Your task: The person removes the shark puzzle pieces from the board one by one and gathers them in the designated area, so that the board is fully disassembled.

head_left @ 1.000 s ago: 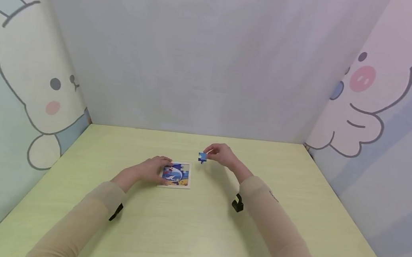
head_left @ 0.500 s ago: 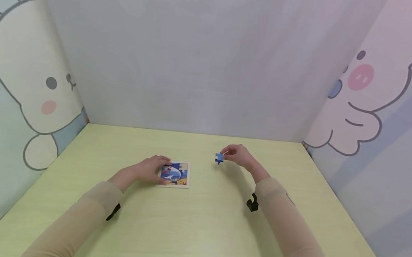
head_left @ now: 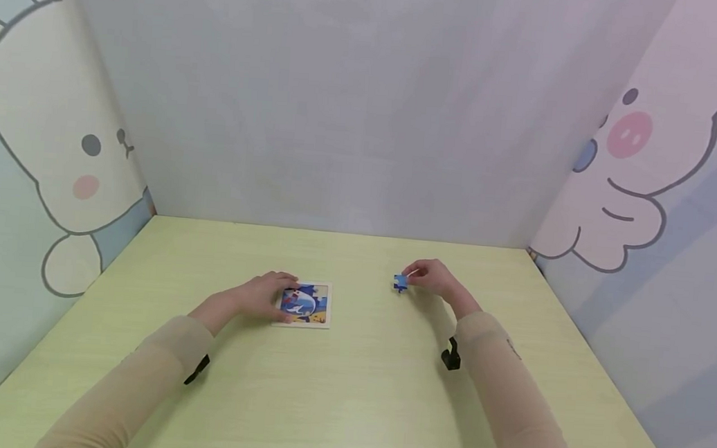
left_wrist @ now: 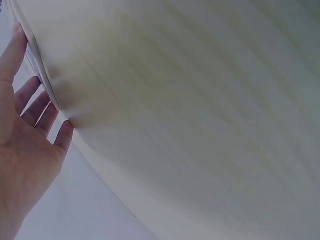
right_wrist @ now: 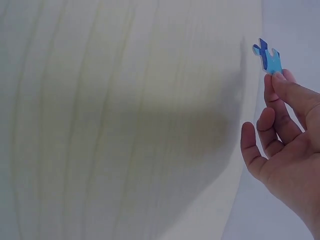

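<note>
A small square jigsaw puzzle in a white frame lies on the table, its picture blue and yellow with a white whale-like shape. A pale patch shows at its upper right corner. Spanning the frame's left part, my left hand holds it with the thumb at the near edge and fingers at the far edge. In the left wrist view the frame appears edge-on by the fingertips. To the right, my right hand pinches a blue puzzle piece between thumb and index finger, the other fingers loosely curled.
The pale yellow table ends at a grey back wall. Side panels carry a cartoon rabbit and a pig. A black strap mount hangs under the right sleeve.
My right hand has carried the puzzle piece to the right, away from the framed puzzle, and slightly lower in the last half second. The left hand stays on the frame.
</note>
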A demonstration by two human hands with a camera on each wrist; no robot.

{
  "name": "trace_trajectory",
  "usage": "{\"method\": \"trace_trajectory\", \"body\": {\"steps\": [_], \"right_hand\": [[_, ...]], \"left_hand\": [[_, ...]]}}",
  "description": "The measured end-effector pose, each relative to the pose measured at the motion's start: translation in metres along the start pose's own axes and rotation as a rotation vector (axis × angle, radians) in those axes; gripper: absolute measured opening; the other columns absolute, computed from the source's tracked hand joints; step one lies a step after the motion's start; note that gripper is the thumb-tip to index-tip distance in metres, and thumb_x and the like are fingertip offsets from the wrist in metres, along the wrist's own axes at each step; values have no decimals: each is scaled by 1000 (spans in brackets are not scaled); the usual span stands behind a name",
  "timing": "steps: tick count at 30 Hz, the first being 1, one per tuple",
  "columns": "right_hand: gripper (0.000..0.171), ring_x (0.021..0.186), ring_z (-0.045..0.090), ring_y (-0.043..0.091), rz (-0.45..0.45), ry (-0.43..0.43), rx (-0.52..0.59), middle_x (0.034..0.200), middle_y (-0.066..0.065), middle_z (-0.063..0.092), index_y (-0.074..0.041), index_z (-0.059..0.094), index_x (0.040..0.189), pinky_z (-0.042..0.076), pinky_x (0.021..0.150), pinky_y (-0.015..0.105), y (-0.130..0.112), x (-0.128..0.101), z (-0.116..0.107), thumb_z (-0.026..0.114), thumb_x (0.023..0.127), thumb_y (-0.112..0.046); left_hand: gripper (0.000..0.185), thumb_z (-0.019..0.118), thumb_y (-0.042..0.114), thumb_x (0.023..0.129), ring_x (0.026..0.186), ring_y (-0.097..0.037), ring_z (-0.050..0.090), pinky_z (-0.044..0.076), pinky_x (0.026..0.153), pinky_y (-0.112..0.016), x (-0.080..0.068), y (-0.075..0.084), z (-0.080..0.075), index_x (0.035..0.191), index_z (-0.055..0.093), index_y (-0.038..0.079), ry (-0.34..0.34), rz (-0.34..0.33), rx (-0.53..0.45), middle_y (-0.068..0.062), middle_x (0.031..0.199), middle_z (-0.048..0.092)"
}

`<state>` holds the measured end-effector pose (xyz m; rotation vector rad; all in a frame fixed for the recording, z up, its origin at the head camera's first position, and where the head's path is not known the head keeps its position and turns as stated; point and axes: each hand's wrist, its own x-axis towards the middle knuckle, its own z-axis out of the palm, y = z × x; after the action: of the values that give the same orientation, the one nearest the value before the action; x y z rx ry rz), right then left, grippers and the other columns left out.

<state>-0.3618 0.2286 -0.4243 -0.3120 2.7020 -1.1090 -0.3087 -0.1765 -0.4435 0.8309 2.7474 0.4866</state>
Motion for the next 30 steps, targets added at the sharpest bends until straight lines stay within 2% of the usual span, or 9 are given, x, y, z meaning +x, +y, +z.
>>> {"method": "trace_trajectory", "body": {"steps": [8, 15, 23, 26, 30], "right_hand": [[19, 89, 55, 19, 2, 0, -26, 106, 13, 66, -4, 67, 107, 44, 74, 26, 11, 1, 2, 63, 90, -9], [18, 84, 51, 17, -21, 3, -34, 101, 12, 65, -2, 66, 107, 42, 71, 25, 18, 3, 4, 61, 91, -8], [20, 87, 48, 21, 13, 30, -67, 100, 8, 59, -7, 67, 110, 41, 73, 28, 16, 3, 2, 60, 93, -15], [22, 88, 48, 21, 5, 28, -78, 100, 8, 58, -7, 66, 111, 41, 73, 28, 12, 4, 2, 60, 93, -17], [23, 86, 48, 20, -21, 21, -82, 96, 7, 58, -7, 66, 111, 41, 72, 29, 1, 5, 4, 61, 92, -19]], "left_hand": [[78, 70, 50, 80, 140, -35, 25, 20, 111, -57, -2, 0, -1, 142, 43, 13, -17, -12, -22, -8, 152, 32], [78, 70, 48, 80, 142, -34, 20, 19, 111, -58, -4, -3, -1, 145, 39, 17, -47, -29, -71, -2, 154, 27], [80, 70, 43, 83, 141, -38, 19, 17, 111, -60, -6, -6, 1, 147, 33, 11, -38, 1, -106, -9, 155, 24], [86, 69, 44, 83, 141, -38, 19, 18, 111, -58, -7, -6, 1, 149, 27, 10, -31, -10, -113, -11, 156, 21], [88, 69, 46, 82, 141, -39, 17, 18, 110, -61, -9, -6, 2, 148, 28, 7, -8, -7, -80, -14, 156, 20]]}}
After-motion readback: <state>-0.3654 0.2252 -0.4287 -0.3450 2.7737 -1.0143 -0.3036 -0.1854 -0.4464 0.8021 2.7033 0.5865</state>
